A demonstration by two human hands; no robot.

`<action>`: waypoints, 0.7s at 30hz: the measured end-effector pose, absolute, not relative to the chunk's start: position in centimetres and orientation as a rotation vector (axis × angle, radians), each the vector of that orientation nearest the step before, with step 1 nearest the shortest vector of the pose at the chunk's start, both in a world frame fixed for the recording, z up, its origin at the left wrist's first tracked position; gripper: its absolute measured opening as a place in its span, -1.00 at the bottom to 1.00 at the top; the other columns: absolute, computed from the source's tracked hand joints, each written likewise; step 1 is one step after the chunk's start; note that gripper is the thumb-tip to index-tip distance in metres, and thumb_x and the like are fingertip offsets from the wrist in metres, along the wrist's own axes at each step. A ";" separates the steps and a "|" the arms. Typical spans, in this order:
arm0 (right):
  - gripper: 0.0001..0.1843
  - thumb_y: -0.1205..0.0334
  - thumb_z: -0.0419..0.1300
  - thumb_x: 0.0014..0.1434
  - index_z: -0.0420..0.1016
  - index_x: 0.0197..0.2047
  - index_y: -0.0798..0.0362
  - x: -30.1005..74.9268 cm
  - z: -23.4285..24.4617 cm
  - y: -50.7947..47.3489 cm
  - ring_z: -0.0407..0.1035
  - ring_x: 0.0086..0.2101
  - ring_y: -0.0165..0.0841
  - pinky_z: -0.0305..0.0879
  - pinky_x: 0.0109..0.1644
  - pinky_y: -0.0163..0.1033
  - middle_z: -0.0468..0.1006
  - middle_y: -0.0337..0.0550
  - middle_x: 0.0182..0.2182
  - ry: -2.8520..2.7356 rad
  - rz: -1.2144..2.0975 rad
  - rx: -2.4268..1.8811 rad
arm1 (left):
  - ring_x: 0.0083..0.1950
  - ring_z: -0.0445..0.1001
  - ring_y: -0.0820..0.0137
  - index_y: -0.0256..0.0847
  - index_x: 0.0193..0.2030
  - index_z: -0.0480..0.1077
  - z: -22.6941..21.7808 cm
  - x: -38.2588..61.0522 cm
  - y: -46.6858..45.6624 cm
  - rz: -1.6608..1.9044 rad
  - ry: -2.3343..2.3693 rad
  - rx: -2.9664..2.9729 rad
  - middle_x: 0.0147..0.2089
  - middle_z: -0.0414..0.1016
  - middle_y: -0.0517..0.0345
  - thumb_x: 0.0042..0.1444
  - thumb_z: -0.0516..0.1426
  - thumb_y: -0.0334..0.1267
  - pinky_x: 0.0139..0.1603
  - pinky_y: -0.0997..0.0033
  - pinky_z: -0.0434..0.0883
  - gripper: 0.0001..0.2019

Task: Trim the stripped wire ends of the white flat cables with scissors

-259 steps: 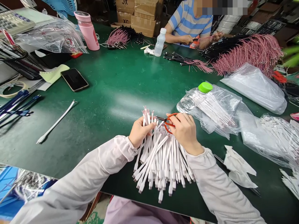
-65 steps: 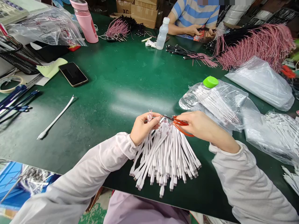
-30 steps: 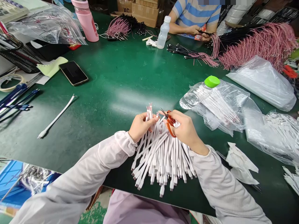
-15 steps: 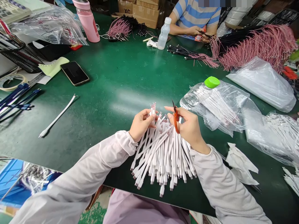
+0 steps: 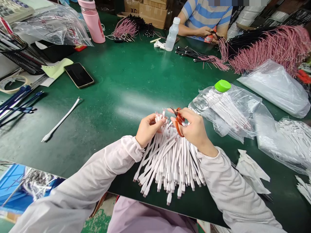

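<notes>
Left hand (image 5: 148, 130) grips several white cables (image 5: 170, 161), frayed ends (image 5: 163, 113) up; the rest fan to the table's (image 5: 109, 81) near edge. Right hand (image 5: 194, 129) holds cutters (image 5: 178, 124), blades (image 5: 174, 112) now tipped from upright toward those ends: likely better placed to work them.

Orange cutters (image 5: 179, 119) partly hidden by the right fingers (image 5: 187, 114), pink bottle (image 5: 94, 27) cropped above

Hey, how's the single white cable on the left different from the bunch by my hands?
The lone cable lies untouched; your left hand grips part of the bunch. The lone cable slants by itself; the bunch spreads in a fan. Both are white, plug ends nearer you.
</notes>
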State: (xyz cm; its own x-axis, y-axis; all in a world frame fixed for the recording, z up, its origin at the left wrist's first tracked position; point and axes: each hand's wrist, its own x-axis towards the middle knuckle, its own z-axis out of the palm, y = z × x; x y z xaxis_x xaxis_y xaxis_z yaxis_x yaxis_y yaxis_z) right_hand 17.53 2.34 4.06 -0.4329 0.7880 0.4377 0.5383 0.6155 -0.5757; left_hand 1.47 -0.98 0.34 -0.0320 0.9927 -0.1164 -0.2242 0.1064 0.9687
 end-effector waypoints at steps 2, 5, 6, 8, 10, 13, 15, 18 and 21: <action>-0.77 0.23 0.15 0.17 0.57 -0.14 0.05 17.6 3.9 2.3 0.22 -0.44 -0.37 0.21 -0.34 -0.27 0.32 -0.21 -0.48 -2.117 0.463 -1.060 | -0.45 0.30 0.51 -0.27 -0.38 0.45 0.5 1.4 -1.0 1.273 1.132 0.938 -0.46 0.35 0.20 -0.08 0.28 -0.02 -0.53 0.57 0.40 -0.68; -0.75 0.20 0.17 0.17 0.55 -0.10 0.03 17.4 3.7 2.3 0.23 -0.44 -0.39 0.22 -0.32 -0.27 0.34 -0.23 -0.47 -2.019 0.576 -1.139 | -0.48 0.30 0.52 -0.27 -0.40 0.45 0.6 1.5 -1.0 1.284 1.138 0.949 -0.46 0.35 0.20 -0.06 0.27 -0.03 -0.56 0.59 0.36 -0.70; -0.73 0.19 0.18 0.16 0.54 -0.08 0.03 17.2 3.7 2.3 0.23 -0.43 -0.40 0.23 -0.30 -0.27 0.36 -0.23 -0.46 -1.973 0.646 -1.158 | -0.47 0.31 0.52 -0.28 -0.41 0.45 0.6 1.5 -1.0 1.281 1.135 0.955 -0.46 0.36 0.19 -0.05 0.27 -0.03 -0.55 0.58 0.37 -0.70; -0.70 0.16 0.23 0.11 0.53 -0.08 0.04 16.8 3.6 2.4 0.25 -0.43 -0.42 0.24 -0.28 -0.27 0.40 -0.24 -0.44 -1.885 0.807 -1.171 | -0.43 0.36 0.49 -0.29 -0.40 0.46 0.6 1.5 -1.0 1.267 1.120 0.960 -0.44 0.40 0.16 -0.06 0.27 -0.04 -0.50 0.55 0.42 -0.69; -0.77 0.17 0.26 0.08 0.54 -0.18 0.06 16.2 3.7 2.5 0.26 -0.43 -0.43 0.25 -0.28 -0.27 0.42 -0.25 -0.44 -1.841 0.910 -1.158 | -0.38 0.40 0.45 -0.30 -0.38 0.47 0.6 1.6 -1.1 1.244 1.102 0.955 -0.41 0.44 0.14 -0.09 0.28 -0.03 -0.43 0.50 0.47 -0.68; -0.91 0.25 0.23 0.08 0.50 -0.40 0.08 15.6 3.9 2.7 0.30 -0.41 -0.41 0.24 -0.27 -0.27 0.43 -0.24 -0.47 -1.844 0.850 -1.114 | -0.39 0.41 0.46 -0.30 -0.43 0.45 0.7 1.6 -1.1 1.230 1.083 0.947 -0.43 0.45 0.15 -0.12 0.29 -0.03 -0.37 0.46 0.48 -0.67; -0.89 0.25 0.23 0.09 0.48 -0.45 0.07 15.3 3.8 2.6 0.31 -0.40 -0.41 0.24 -0.26 -0.26 0.44 -0.23 -0.47 -1.801 0.783 -1.103 | -0.40 0.40 0.47 -0.29 -0.47 0.43 0.9 1.6 -1.0 1.238 1.078 0.958 -0.45 0.43 0.17 -0.12 0.29 -0.03 -0.35 0.46 0.48 -0.68; -0.85 0.18 0.24 0.10 0.47 -0.43 0.06 15.1 3.4 2.5 0.31 -0.43 -0.42 0.26 -0.30 -0.27 0.46 -0.23 -0.47 -1.662 0.805 -1.117 | -0.43 0.38 0.48 -0.28 -0.49 0.42 1.3 1.6 -0.8 1.256 1.071 1.001 -0.49 0.40 0.19 -0.09 0.28 -0.05 -0.38 0.48 0.44 -0.70; -0.82 0.14 0.24 0.12 0.45 -0.42 0.06 15.1 2.9 2.6 0.29 -0.46 -0.43 0.25 -0.35 -0.29 0.42 -0.26 -0.51 -1.585 0.791 -1.133 | -0.51 0.32 0.51 -0.28 -0.48 0.43 1.5 1.6 -0.6 1.279 1.080 1.054 -0.55 0.36 0.22 -0.06 0.27 -0.09 -0.46 0.50 0.37 -0.74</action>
